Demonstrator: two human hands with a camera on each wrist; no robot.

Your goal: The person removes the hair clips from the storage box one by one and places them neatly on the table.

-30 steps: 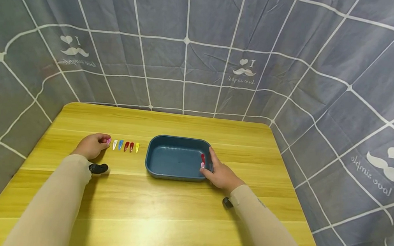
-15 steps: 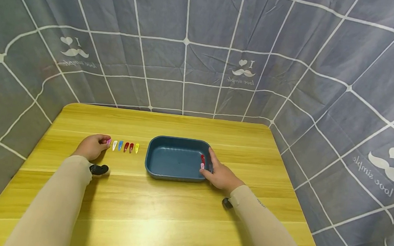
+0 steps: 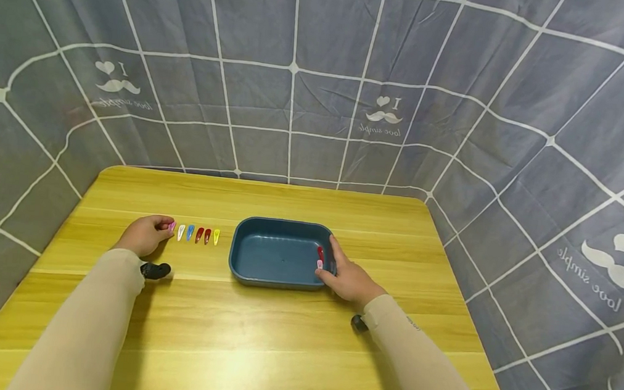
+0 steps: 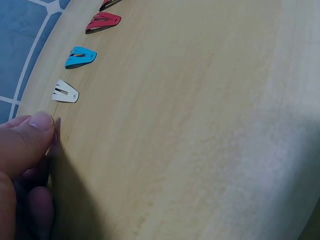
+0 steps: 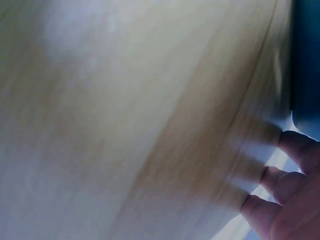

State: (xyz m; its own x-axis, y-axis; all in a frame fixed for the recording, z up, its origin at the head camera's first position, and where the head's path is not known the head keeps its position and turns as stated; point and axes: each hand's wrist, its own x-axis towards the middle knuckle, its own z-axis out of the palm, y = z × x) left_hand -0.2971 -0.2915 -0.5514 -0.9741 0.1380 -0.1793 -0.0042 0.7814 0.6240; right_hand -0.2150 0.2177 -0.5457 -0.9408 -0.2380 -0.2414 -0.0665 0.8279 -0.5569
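In the head view my left hand (image 3: 144,234) is at the left end of a row of snap hair clips, pinching a pink hair clip (image 3: 172,226) between thumb and fingertips. To its right lie a white hair clip (image 3: 181,232), a blue hair clip (image 3: 190,232), two red hair clips (image 3: 204,236) and a yellow hair clip (image 3: 216,236). My right hand (image 3: 350,279) grips the right end of a dark blue plastic tray (image 3: 260,282), thumb over the rim and the other fingers outside. Inside, near that thumb, lie a red hair clip (image 3: 320,253) and a pink-and-white one (image 3: 319,264).
Everything stands on a yellow wood-grain table (image 3: 232,343) with rounded corners. A grey curtain (image 3: 253,103) with white grid lines hangs behind it and along both sides. Black wrist gear (image 3: 155,270) sticks out by the left wrist.
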